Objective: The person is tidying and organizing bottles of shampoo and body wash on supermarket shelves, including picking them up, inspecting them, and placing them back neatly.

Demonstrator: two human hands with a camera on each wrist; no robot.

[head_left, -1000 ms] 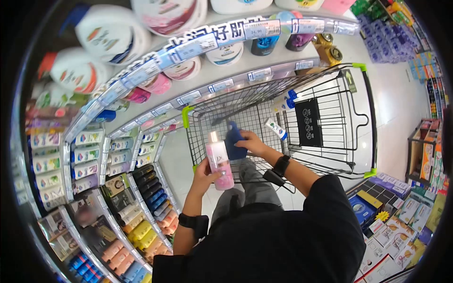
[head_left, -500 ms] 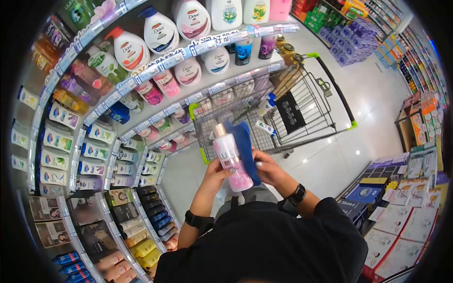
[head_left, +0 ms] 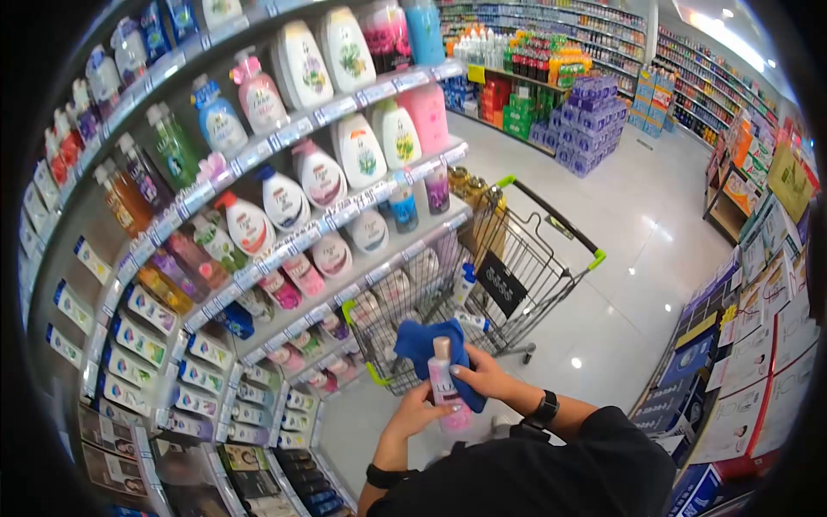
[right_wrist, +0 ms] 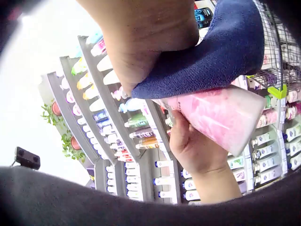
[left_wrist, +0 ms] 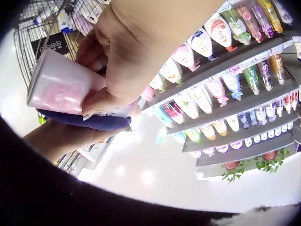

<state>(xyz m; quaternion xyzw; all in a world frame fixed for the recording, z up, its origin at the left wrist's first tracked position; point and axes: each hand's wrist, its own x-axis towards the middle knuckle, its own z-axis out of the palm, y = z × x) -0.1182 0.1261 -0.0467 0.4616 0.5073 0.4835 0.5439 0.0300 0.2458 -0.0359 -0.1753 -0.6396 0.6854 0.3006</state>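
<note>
A packed shelf (head_left: 299, 131) curves along the left side of the aisle, its rows lined with toiletries. A wire cart (head_left: 598, 258) stands beside it, just beyond the person in the black shirt (head_left: 560, 470). Further down the floor is a stack of purple packs (head_left: 590, 125), and to the right boxes (head_left: 719, 414) are laid out in rows.

Close in front of the shirt is a blue cloth (head_left: 426, 340), spread behind and beside a pink bottle (head_left: 446, 388). The bottle is held in the air at the near end of the cart, its cap (head_left: 442, 347) pointing away from the body. Two smaller white-and-blue tubs (head_left: 464, 284) sit in the cart.

The left hand (head_left: 418, 412) is wrapped round the bottle's lower half, thumb across its front. The right hand (head_left: 489, 379) grips the cloth against the bottle's side, thumb on top; from here I can't see all its fingers. A watch (head_left: 544, 407) circles the right wrist.
</note>
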